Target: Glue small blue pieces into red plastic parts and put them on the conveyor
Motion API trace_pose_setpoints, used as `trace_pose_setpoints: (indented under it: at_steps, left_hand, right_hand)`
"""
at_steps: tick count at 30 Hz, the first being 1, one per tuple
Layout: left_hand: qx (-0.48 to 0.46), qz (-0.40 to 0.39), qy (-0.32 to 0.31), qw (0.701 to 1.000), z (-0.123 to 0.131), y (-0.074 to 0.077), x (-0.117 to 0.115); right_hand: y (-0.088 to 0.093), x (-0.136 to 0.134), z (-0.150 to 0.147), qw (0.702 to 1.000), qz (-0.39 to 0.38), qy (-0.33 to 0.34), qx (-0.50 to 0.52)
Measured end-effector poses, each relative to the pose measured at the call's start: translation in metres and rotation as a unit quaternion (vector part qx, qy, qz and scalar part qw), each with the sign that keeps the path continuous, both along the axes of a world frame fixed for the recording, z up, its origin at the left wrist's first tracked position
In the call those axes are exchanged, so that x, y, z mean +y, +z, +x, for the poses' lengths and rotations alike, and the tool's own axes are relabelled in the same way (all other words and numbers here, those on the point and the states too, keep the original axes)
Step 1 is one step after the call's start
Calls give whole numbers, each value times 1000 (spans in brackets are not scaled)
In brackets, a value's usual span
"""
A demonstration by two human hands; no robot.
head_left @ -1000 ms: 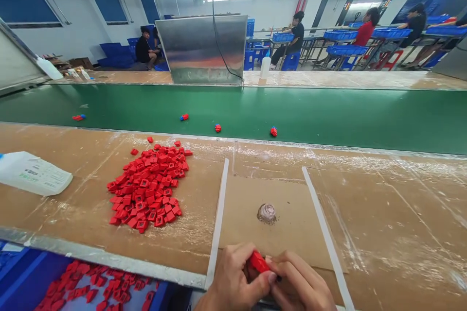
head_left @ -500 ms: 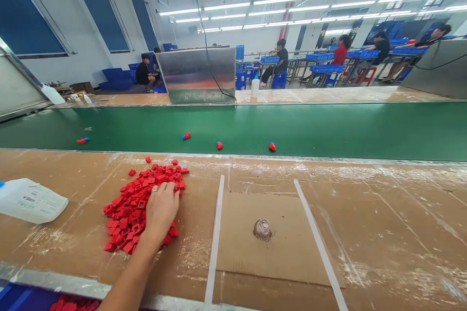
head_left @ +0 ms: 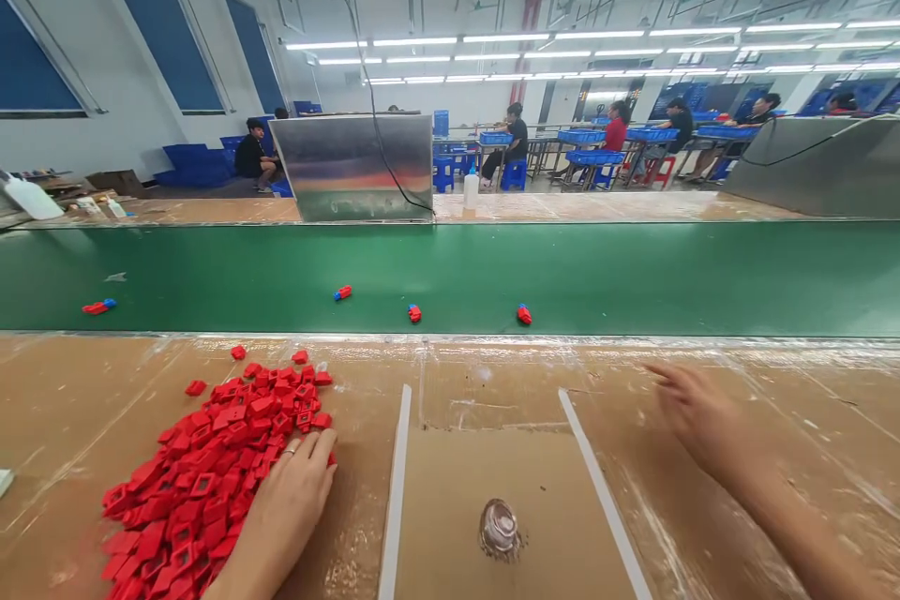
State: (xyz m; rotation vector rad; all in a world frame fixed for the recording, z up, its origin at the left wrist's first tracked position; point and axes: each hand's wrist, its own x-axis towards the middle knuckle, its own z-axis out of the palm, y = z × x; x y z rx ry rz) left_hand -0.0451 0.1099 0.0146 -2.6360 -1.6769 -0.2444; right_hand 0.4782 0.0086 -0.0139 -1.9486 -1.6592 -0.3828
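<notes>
My left hand (head_left: 288, 497) lies flat on the right edge of a heap of small red plastic parts (head_left: 203, 469) on the brown bench, fingers stretched out and together. My right hand (head_left: 693, 417) hovers over the bench at the right, fingers spread, holding nothing, and it is slightly blurred. Between the hands lies a cardboard pad (head_left: 450, 506) bordered by two white strips, with a small round metal fixture (head_left: 500, 528) set in it.
Beyond the bench runs a green conveyor belt (head_left: 633, 277) carrying three red assembled pieces (head_left: 524, 313) near the front edge and a red-blue one (head_left: 97, 307) at far left. A steel box (head_left: 352, 167) stands behind the belt. Other people sit at blue-crate tables far back.
A second ago both hands held a red part at the bench's near edge. My left hand then went to the red heap; my right hand now reaches out to the right, empty. View tilted up.
</notes>
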Motion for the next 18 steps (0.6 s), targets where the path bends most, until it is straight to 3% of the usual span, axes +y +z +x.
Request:
trace_pose_setpoints:
  at_steps: [4, 6, 8, 10, 12, 15, 18]
  left_hand:
    - [-201, -85, -16, 976, 6, 5, -22]
    - [-327, -128, -3, 936, 10, 6, -38]
    - [-427, -168, 34, 888, 13, 4, -54]
    - [-482, -213, 61, 848, 14, 1, -65]
    - [-499, -261, 50, 825, 17, -1, -72]
    - [-522, -314, 38, 792, 24, -6, -81]
    - [-589, -348, 75, 726, 38, -14, -91]
  right_hand:
    - [-12, 121, 0, 990, -81, 117, -13]
    - [-17, 164, -4, 982, -115, 146, -10]
    - [-18, 187, -5, 977, -142, 157, -2]
    - [-16, 193, -2, 975, -161, 153, 8]
    - [-12, 189, 5, 976, -169, 136, 24]
    - [-4, 174, 13, 978, -167, 103, 64]
    - [3, 149, 10, 973, -169, 87, 130]
